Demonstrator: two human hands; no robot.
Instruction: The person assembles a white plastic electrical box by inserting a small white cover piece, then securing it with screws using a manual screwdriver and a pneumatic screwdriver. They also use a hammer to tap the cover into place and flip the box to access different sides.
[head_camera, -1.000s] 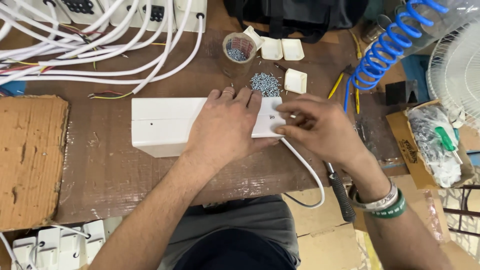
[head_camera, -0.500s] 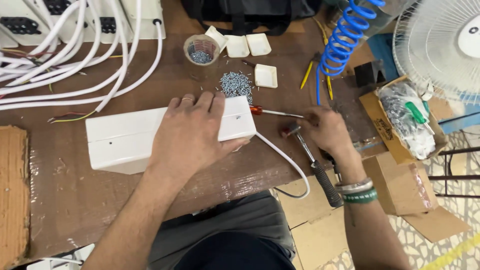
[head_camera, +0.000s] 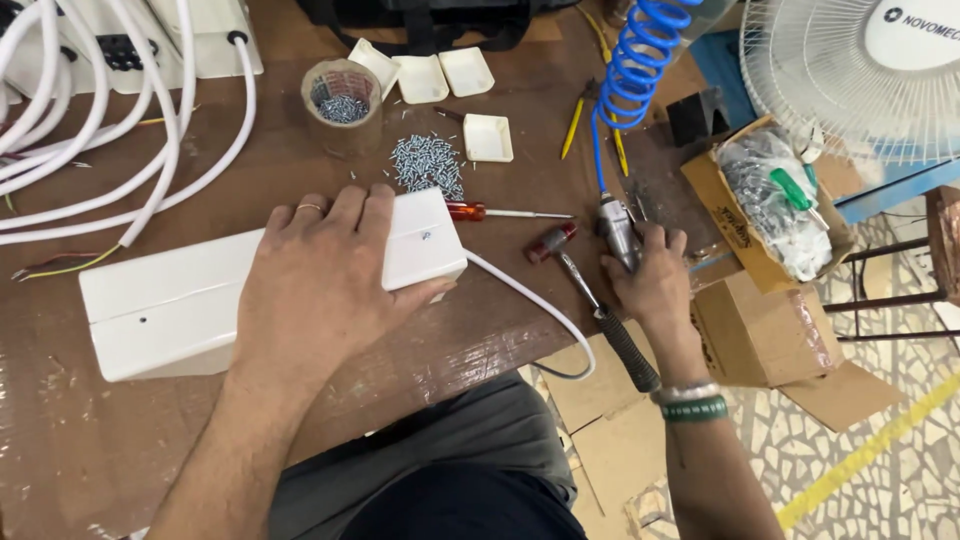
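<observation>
My left hand (head_camera: 320, 280) lies flat on top of a long white plastic box (head_camera: 160, 310) on the brown table, pressing it down. A white cable (head_camera: 530, 300) leaves the box's right end. My right hand (head_camera: 650, 275) is at the table's right edge, its fingers closed around a grey air-powered screwdriver (head_camera: 617, 228) fed by a coiled blue hose (head_camera: 635, 70). A hammer (head_camera: 590, 300) with a black grip lies just left of that hand. A red-handled screwdriver (head_camera: 480, 211) rests beside the box's right end.
A pile of small screws (head_camera: 425, 165) lies behind the box, with a tape roll (head_camera: 342, 105) holding more screws and several small white trays (head_camera: 488, 137). Thick white cables (head_camera: 150, 130) cover the back left. A fan (head_camera: 860, 70) and cardboard boxes (head_camera: 770, 320) stand on the right.
My right hand left the box's right end, moved right past the hammer and closed on the air screwdriver. My left hand stayed on the box. The view shifted right.
</observation>
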